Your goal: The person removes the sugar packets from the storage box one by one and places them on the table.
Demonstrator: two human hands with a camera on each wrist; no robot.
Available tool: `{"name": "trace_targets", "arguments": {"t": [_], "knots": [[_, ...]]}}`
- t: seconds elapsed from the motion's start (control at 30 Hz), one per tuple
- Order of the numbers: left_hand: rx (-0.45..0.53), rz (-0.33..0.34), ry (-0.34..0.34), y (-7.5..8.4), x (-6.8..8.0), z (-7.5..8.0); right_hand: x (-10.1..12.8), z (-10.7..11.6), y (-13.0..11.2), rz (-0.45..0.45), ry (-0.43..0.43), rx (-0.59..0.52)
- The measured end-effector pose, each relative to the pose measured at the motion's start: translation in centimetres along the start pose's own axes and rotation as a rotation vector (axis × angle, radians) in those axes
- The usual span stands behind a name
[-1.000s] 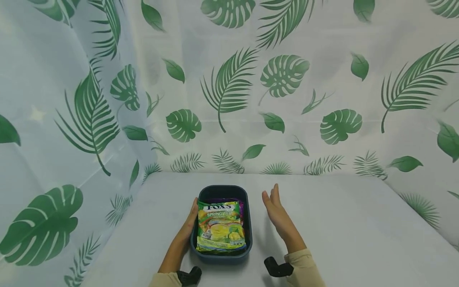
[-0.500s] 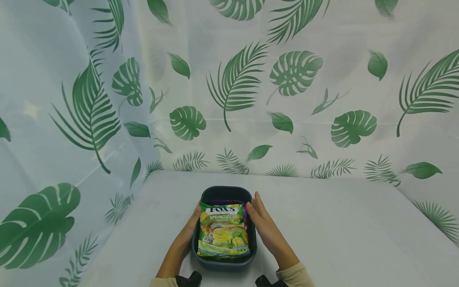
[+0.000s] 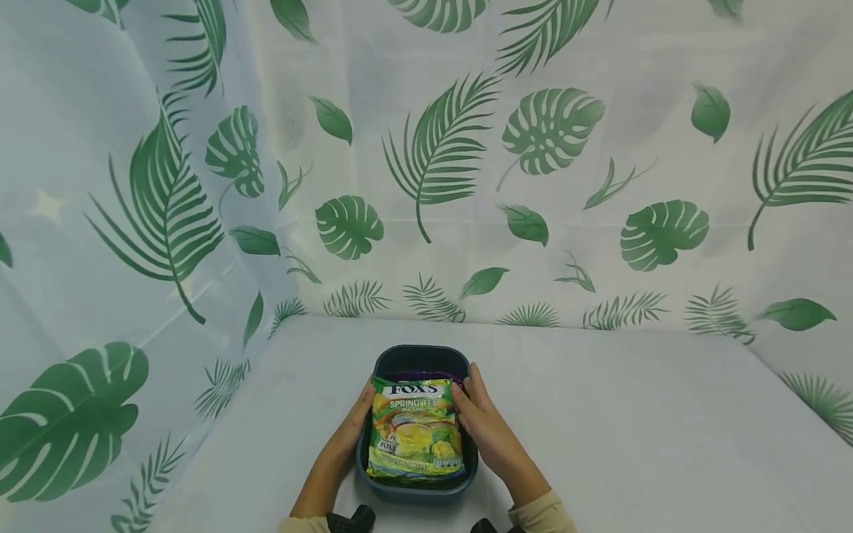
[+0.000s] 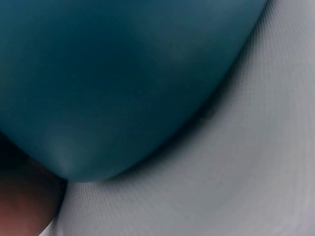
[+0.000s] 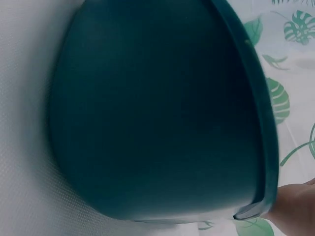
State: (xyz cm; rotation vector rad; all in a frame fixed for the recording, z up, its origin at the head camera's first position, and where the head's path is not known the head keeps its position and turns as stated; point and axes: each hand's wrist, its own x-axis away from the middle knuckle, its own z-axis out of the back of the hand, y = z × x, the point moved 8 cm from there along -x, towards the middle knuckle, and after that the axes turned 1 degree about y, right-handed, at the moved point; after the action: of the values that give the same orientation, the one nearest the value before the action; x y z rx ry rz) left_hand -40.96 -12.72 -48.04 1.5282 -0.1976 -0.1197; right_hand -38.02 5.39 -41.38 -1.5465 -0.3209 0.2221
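A dark teal plastic storage bin [image 3: 416,492] stands on the white table, with a green and yellow FOX'S Spring Tea candy bag [image 3: 416,437] lying in it. A purple package [image 3: 413,376] shows behind that bag. At the bin's left side, my left hand [image 3: 349,429] holds the wall, its thumb up at the rim and its other fingers mostly hidden. Opposite it, my right hand [image 3: 493,433] grips the right rim, thumb over the edge beside the bag and fingers outside. The bin's outer wall [image 5: 157,118] fills most of the right wrist view.
White cloth covers the table [image 3: 633,429] around the bin. Behind and to the left hang white curtains [image 3: 453,163] printed with green leaves. Black wrist straps [image 3: 352,520] sit at the cuffs of the light sleeves [image 3: 543,514].
My right hand has moved left from beside the bin onto its right rim, the thumb now over the edge. My left hand has stayed at the left side. The head view has shifted slightly.
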Motion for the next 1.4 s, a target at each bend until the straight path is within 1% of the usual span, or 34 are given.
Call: {"name": "trace_targets", "arguments": {"t": [0.1,0.23,0.3,0.43,0.53,0.6,0.7,0.77,0.93,1.0,1.07,1.2,1.4], "knots": [[0.011,0.014,-0.004,-0.2,0.1,0.0,0.2,-0.4,0.1,-0.026,-0.018,-0.008],[-0.013,0.054,0.027,-0.6,0.2,0.3,0.5,-1.1,0.3,-0.055,-0.038,0.010],[-0.025,0.061,0.036,-0.7,0.3,0.4,0.6,-1.5,0.4,-0.069,-0.043,0.028],[-0.020,0.040,0.037,-0.6,0.2,0.3,0.5,-1.9,0.6,-0.091,-0.049,0.076],[-0.006,0.020,0.024,-0.6,0.0,0.1,0.5,-2.0,0.8,-0.101,-0.047,0.131],[-0.007,0.021,0.012,-0.9,0.0,-0.1,0.7,-1.9,1.2,-0.112,-0.044,0.160],[-0.017,0.027,0.002,-1.2,0.2,-0.4,0.9,-1.9,1.5,-0.123,-0.038,0.169],[-0.018,0.033,0.009,-1.4,0.3,-0.5,1.0,-1.8,1.7,-0.123,-0.029,0.162],[0.000,0.033,0.016,-1.2,0.4,-0.5,1.0,-1.7,1.9,-0.145,0.006,0.178],[-0.003,0.035,0.015,-1.1,0.3,-0.5,1.1,-1.8,1.9,-0.152,0.008,0.190],[-0.007,0.044,0.023,-1.0,0.2,-0.4,1.0,-1.8,1.8,-0.148,0.004,0.186],[-0.012,0.039,0.035,-0.4,-0.1,-0.3,0.8,-1.7,1.2,-0.124,0.005,0.176],[-0.026,0.107,0.067,-0.7,0.6,0.4,0.7,-2.2,0.7,-0.073,-0.010,0.176]]}}
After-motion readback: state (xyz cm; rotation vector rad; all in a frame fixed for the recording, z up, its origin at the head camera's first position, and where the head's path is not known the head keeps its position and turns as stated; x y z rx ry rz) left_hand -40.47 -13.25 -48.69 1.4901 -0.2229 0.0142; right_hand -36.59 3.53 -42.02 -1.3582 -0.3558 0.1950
